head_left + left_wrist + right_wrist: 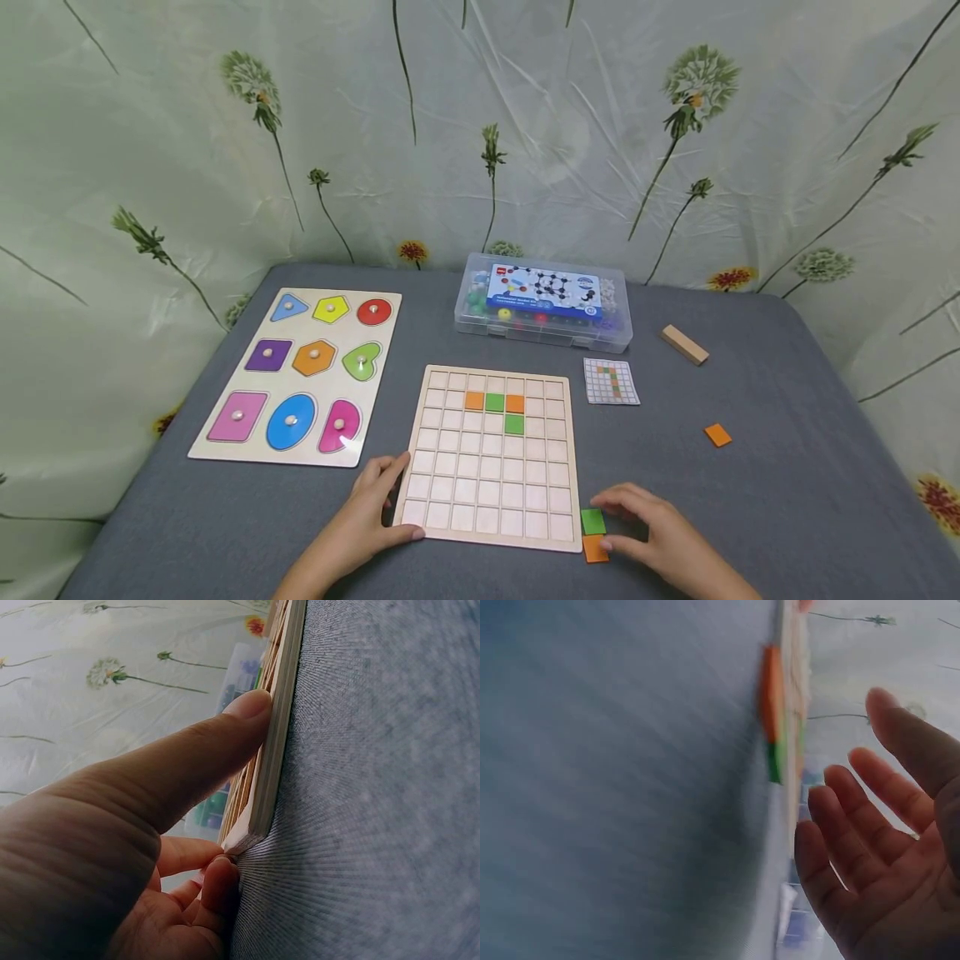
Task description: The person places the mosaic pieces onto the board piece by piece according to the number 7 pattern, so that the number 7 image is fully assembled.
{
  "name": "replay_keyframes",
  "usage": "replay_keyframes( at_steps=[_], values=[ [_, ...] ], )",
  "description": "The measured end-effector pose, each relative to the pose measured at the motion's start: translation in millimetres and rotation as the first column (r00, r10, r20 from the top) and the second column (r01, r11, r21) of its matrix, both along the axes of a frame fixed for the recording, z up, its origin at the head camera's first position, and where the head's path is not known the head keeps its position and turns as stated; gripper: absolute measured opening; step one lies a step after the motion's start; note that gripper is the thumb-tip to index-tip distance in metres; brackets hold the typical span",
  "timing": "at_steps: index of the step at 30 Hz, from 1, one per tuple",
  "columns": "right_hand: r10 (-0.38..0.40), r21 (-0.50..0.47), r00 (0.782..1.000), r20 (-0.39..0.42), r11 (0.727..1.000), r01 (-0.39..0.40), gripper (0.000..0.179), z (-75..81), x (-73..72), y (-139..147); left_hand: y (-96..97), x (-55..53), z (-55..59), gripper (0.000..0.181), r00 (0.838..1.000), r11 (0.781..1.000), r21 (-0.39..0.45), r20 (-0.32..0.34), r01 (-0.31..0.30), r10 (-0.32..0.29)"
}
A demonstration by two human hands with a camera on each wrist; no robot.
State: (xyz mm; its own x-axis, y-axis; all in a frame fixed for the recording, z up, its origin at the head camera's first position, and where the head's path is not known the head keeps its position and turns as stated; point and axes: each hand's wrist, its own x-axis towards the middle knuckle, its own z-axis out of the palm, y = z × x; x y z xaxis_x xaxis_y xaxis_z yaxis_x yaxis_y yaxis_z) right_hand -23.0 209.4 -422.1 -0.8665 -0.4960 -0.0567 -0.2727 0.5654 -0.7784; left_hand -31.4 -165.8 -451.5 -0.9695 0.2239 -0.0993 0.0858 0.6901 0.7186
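Observation:
A wooden grid board (480, 479) lies flat with two orange and two green square tiles in its upper cells. My left hand (363, 512) holds its near left corner, the thumb on the front edge and the fingers along the left side. In the left wrist view the thumb (202, 750) presses on the board's edge (274, 772). By the near right corner lie a green tile (592, 522) and an orange tile (596, 548). Just right of them hovers my right hand (656, 529); in the right wrist view its fingers (877, 832) are spread and hold nothing.
A shape puzzle board (258, 454) lies to the left. Behind stands a clear plastic box (543, 304) with a molecular model label. To the right are a pattern card (611, 382), a wooden block (684, 344) and a loose orange tile (717, 435).

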Motion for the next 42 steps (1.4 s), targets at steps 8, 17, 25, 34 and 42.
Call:
replay_keyframes(
  at_steps=[8,17,25,34,42],
  values=[
    [0.139,0.022,0.985,0.105,0.99,-0.142,0.036,-15.0,10.4,6,0.6,0.2,1.2,0.095,1.0,1.0,0.004,-0.013,0.001,-0.001],
    [0.065,0.204,0.998,0.006,0.977,-0.065,0.034,-14.3,11.8,-4,0.4,0.3,1.2,0.096,1.0,1.0,-0.013,-0.007,-0.002,0.001],
    [0.005,0.235,0.995,-0.101,0.972,0.019,0.022,-8.6,-0.8,-1,1.9,0.0,1.5,0.095,1.0,1.0,-0.015,-0.01,-0.004,0.004],
    [-0.033,0.127,0.957,-0.288,0.989,0.073,0.027,4.1,-30.7,-10,1.1,0.2,1.1,0.095,1.0,1.0,0.004,-0.017,0.005,-0.005],
    [-0.006,0.045,0.953,-0.303,0.999,0.02,0.026,8.4,-59.9,-52,0.5,0.4,0.6,0.094,1.0,1.0,0.003,-0.026,0.003,-0.002]
  ],
)
